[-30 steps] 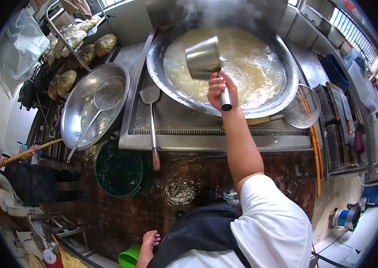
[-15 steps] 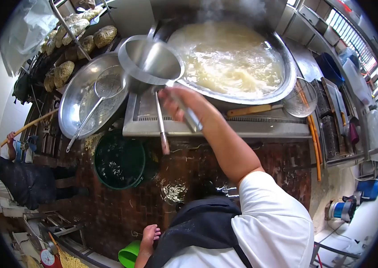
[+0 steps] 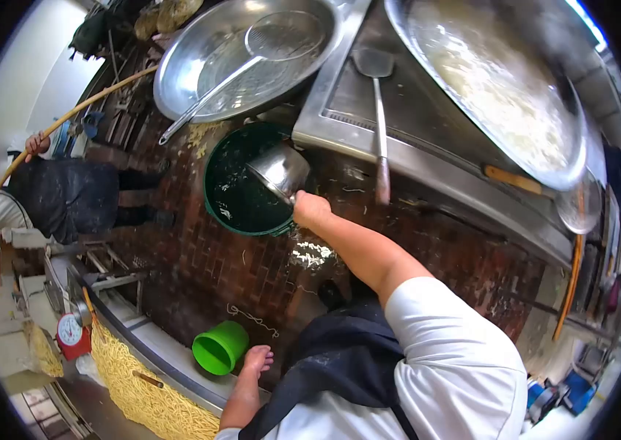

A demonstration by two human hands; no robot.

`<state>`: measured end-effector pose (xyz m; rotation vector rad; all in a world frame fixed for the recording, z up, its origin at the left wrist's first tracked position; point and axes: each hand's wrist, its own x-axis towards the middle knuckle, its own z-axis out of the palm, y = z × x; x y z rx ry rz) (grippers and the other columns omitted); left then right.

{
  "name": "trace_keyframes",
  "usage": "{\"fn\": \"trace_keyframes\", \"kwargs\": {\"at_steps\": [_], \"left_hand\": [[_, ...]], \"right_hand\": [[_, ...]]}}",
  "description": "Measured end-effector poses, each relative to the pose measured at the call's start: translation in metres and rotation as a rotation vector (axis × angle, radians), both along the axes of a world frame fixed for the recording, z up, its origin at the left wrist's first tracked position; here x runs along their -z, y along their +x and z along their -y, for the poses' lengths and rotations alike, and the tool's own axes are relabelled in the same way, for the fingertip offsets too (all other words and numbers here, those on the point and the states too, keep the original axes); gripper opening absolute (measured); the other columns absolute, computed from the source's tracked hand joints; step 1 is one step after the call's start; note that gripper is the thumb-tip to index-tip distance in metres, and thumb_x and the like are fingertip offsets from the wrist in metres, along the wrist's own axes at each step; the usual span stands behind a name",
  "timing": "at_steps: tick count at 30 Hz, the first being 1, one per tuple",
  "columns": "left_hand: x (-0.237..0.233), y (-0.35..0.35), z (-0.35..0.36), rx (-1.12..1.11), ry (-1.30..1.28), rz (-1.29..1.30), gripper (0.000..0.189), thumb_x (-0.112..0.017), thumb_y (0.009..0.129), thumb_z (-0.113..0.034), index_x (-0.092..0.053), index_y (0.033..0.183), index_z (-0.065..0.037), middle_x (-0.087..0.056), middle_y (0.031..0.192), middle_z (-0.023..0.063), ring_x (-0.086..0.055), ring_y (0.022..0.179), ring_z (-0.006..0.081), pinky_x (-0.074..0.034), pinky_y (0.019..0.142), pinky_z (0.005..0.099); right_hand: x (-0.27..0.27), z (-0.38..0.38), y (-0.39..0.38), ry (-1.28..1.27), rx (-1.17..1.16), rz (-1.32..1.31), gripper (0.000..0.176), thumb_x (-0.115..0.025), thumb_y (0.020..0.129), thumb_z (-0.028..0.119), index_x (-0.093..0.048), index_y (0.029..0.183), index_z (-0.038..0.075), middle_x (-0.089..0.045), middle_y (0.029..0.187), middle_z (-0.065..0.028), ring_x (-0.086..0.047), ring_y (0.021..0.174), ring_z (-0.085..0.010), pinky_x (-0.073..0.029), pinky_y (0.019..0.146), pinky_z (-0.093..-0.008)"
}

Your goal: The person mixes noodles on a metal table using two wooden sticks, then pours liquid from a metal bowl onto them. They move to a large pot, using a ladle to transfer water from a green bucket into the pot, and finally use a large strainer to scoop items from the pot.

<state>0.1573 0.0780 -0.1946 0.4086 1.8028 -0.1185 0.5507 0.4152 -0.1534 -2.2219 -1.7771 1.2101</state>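
Observation:
My right hand is closed round the handle of a large metal ladle, whose bowl is tilted down inside the dark green bucket on the floor. How much water the bucket holds is hard to tell. Low beside my apron, my left hand has its fingers slightly curled and apart, holding nothing, next to a bright green bucket.
A wok of bubbling liquid and a spatula sit on the metal counter. A metal basin holds a strainer. Noodles lie lower left. At left, a person grips a long pole.
My right hand has brought the ladle from above the counter down into the dark green bucket. The view has turned and shifted, showing more noodles. The other person now has both hands visible on the pole.

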Motion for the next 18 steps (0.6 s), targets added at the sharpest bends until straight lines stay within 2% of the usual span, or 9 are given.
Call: {"fn": "trace_keyframes", "kwargs": {"at_steps": [3,4,5,7,11,14,16,17,18], "left_hand": [[-0.007,0.009,0.026,-0.143,0.018,0.015,0.031,-0.061,0.091,-0.031,-0.062,0.116,-0.014,-0.068,0.094,0.0031,-0.064,0.076,0.0179,-0.051,0.066,0.0372],[-0.016,0.014,0.038,0.161,0.148,0.031,0.029,-0.062,0.090,-0.030,-0.063,0.115,-0.015,-0.068,0.092,0.0026,-0.064,0.074,0.0170,-0.051,0.064,0.0365],[-0.015,0.018,0.045,0.134,0.135,0.025,0.029,-0.062,0.090,-0.030,-0.063,0.115,-0.015,-0.068,0.092,0.0026,-0.064,0.074,0.0170,-0.051,0.064,0.0365],[-0.011,0.031,0.061,-0.023,0.134,0.152,0.029,-0.062,0.090,-0.029,-0.063,0.115,-0.015,-0.069,0.092,0.0027,-0.065,0.073,0.0160,-0.051,0.061,0.0350],[-0.008,0.065,0.053,-0.415,-0.048,0.113,0.028,-0.061,0.091,-0.022,-0.063,0.116,-0.011,-0.068,0.089,0.0026,-0.063,0.067,0.0133,-0.048,0.055,0.0280],[0.006,0.069,0.054,-0.482,-0.032,0.206,0.030,-0.064,0.089,-0.017,-0.062,0.117,-0.007,-0.068,0.089,0.0049,-0.063,0.068,0.0121,-0.047,0.055,0.0243],[0.000,0.078,0.045,-0.526,-0.021,0.218,0.032,-0.068,0.086,-0.011,-0.062,0.117,-0.004,-0.068,0.089,0.0064,-0.063,0.068,0.0121,-0.048,0.056,0.0240],[-0.008,0.085,0.038,-0.528,-0.026,0.221,0.032,-0.068,0.086,-0.011,-0.062,0.117,-0.004,-0.068,0.089,0.0064,-0.063,0.068,0.0121,-0.048,0.056,0.0240],[-0.010,0.087,0.036,-0.509,0.010,0.193,0.032,-0.067,0.086,-0.012,-0.061,0.117,-0.005,-0.068,0.089,0.0065,-0.063,0.068,0.0124,-0.048,0.056,0.0243]], "right_hand": [[0.058,-0.035,-0.006,0.096,0.113,-0.018,0.033,-0.043,0.096,0.022,-0.060,0.116,0.001,-0.066,0.116,-0.0219,-0.064,0.109,-0.0370,-0.050,0.094,-0.0448],[0.105,-0.052,-0.012,0.003,0.154,0.009,0.038,-0.036,0.099,0.024,-0.060,0.117,0.001,-0.065,0.118,-0.0225,-0.063,0.110,-0.0386,-0.049,0.096,-0.0457],[0.143,-0.069,-0.016,-0.088,0.190,0.045,0.044,-0.029,0.102,0.026,-0.060,0.118,0.000,-0.064,0.121,-0.0231,-0.062,0.111,-0.0402,-0.048,0.098,-0.0465],[0.148,-0.077,-0.015,-0.184,0.225,0.022,0.051,-0.023,0.103,0.029,-0.061,0.119,-0.002,-0.062,0.123,-0.0235,-0.062,0.110,-0.0418,-0.048,0.097,-0.0485],[0.148,-0.071,-0.016,-0.089,-0.012,0.110,0.047,-0.026,0.103,0.027,-0.060,0.119,-0.001,-0.063,0.122,-0.0232,-0.063,0.109,-0.0397,-0.048,0.095,-0.0501],[0.168,-0.070,-0.027,-0.163,0.185,-0.041,0.040,-0.034,0.101,0.024,-0.059,0.119,-0.001,-0.062,0.123,-0.0222,-0.062,0.112,-0.0375,-0.048,0.095,-0.0501],[0.160,-0.069,-0.035,-0.082,-0.166,0.172,0.030,-0.054,0.094,0.024,-0.065,0.105,-0.001,-0.070,0.103,-0.0188,-0.070,0.092,-0.0333,-0.055,0.080,-0.0463],[0.155,-0.073,-0.038,-0.086,-0.168,0.176,0.030,-0.054,0.094,0.024,-0.065,0.105,-0.001,-0.070,0.103,-0.0188,-0.070,0.092,-0.0333,-0.055,0.080,-0.0463],[0.155,-0.079,-0.038,-0.311,-0.119,0.020,0.026,-0.063,0.088,0.025,-0.066,0.093,-0.001,-0.070,0.089,-0.0166,-0.069,0.078,-0.0302,-0.055,0.069,-0.0434]]}}
